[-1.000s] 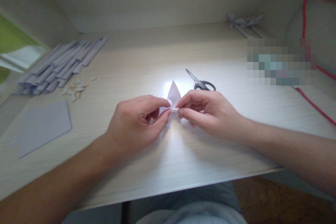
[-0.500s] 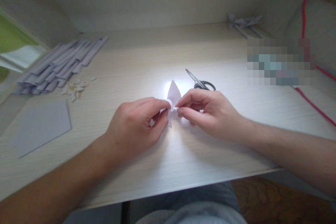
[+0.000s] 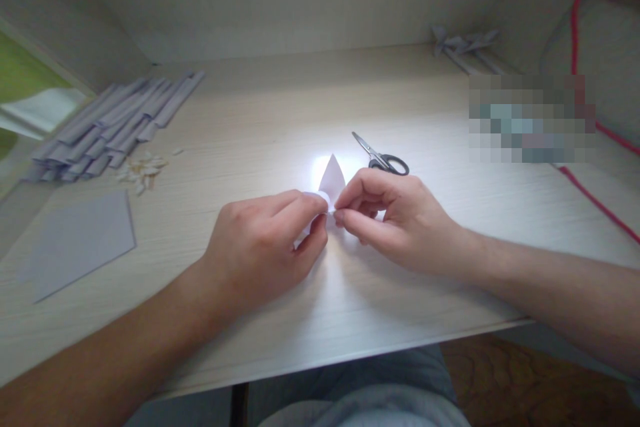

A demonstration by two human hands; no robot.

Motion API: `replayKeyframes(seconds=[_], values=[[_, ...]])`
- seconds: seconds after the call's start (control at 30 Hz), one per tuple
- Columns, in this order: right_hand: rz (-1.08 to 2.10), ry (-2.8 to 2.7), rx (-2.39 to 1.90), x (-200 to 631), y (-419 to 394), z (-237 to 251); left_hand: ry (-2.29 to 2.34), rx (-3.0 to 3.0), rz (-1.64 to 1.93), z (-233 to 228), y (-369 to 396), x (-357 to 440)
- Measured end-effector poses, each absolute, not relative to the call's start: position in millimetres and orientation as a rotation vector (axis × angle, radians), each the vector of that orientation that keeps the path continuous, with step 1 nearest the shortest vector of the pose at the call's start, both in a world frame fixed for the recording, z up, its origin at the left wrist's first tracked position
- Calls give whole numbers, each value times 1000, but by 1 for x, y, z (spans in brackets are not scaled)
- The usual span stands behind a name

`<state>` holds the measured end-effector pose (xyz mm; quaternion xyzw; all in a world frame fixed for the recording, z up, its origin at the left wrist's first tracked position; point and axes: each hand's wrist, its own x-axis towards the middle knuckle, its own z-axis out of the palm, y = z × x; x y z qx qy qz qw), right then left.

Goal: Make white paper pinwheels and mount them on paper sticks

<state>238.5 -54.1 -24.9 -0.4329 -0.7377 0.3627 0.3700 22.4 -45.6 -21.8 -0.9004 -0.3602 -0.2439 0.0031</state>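
Note:
A folded piece of white paper (image 3: 332,175) stands up between my two hands, with a pointed flap rising at the top. My left hand (image 3: 273,235) is closed, thumb and forefinger pinching the paper's left side near its middle. The fingertips of my right hand (image 3: 395,213) press together at the paper's centre, on a small white piece that is mostly hidden and resembles a cotton swab tip. Both sets of fingertips almost meet. Just behind my right hand lie scissors (image 3: 383,159) with black handles, blades pointing to the back left.
Rolled paper tubes (image 3: 115,123) are stacked at the left. Near them lie cotton swab tips (image 3: 143,170) and flat paper sheets (image 3: 83,247). Paper pinwheels (image 3: 465,43) on sticks rest at the back right. A red cord (image 3: 595,197) runs along the right side.
My left fingers have shifted slightly right and closed in toward my right fingertips. Less of the small white piece shows between them, and the lower paper flap is now covered.

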Motion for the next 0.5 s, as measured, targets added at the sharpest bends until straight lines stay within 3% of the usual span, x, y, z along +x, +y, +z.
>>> replayKeyframes(seconds=[0.5], values=[[966, -1897, -1123, 240, -53, -25, -1023, -2749, -813, -16, -42, 22]])
